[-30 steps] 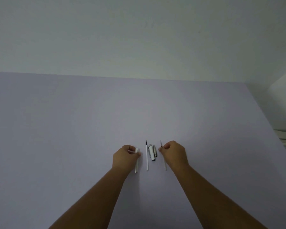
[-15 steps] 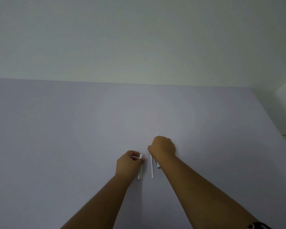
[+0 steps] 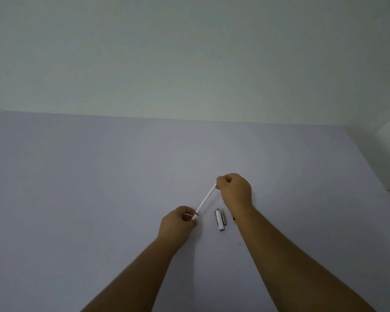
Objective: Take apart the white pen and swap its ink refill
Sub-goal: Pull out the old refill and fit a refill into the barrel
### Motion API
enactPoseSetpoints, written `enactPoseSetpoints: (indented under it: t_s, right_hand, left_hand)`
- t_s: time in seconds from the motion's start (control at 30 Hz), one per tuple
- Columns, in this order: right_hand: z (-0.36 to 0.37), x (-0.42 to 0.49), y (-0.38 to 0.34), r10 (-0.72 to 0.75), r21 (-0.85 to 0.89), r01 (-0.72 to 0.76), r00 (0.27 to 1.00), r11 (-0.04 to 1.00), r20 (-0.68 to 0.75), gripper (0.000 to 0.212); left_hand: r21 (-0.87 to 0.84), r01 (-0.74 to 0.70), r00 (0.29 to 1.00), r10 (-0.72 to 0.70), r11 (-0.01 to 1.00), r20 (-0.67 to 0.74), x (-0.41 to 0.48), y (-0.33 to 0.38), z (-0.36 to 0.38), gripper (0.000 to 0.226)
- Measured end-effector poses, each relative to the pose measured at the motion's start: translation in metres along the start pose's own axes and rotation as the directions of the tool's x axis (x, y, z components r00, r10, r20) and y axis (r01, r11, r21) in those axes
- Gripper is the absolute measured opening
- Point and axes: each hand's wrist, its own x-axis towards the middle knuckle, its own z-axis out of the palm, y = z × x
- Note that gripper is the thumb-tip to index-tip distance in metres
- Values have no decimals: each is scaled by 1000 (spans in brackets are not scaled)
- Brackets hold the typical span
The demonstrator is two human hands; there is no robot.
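My left hand (image 3: 179,222) is closed around the white pen barrel (image 3: 193,218); only its open end shows at my fingertips. My right hand (image 3: 234,192) pinches the far end of a thin white ink refill (image 3: 206,197). The refill slants down to the left, and its dark tip sits right at the barrel's open end. The white pen cap (image 3: 219,220) with its silver clip lies on the table between my arms. A second refill (image 3: 234,221) lies just right of the cap, mostly hidden under my right forearm.
Everything rests on a plain lilac table (image 3: 99,188) that meets a pale wall at the back. The table's right edge (image 3: 378,183) runs diagonally, with a pale object beyond it at the far right.
My right hand left the thin refill on the right, crossed to the middle, and lifted the white refill off the table. Its tip now points into the barrel in my left hand.
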Motion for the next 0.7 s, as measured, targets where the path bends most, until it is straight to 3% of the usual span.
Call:
enactPoseSetpoints:
  t_s: [0.13, 0.37, 0.57, 0.7]
  right_hand:
    - [-12, -4, 3, 11, 70, -7, 998, 997, -54, 23]
    - [-21, -18, 18, -19, 118, 22, 999, 993, -29, 19]
    - [-24, -34, 26, -117, 54, 110, 982, 992, 150, 12]
    - [-28, -33, 27, -79, 115, 55, 974, 992, 212, 15]
  left_hand:
    - [-8, -48, 999, 48, 999, -7, -6, 6, 0, 9]
    - [-58, -81, 997, 80, 995, -8, -20, 18, 6, 9]
    - [-76, -118, 993, 118, 990, -8, -27, 28, 14, 9]
    - [-81, -148, 988, 151, 986, 33, -30, 30, 17, 19]
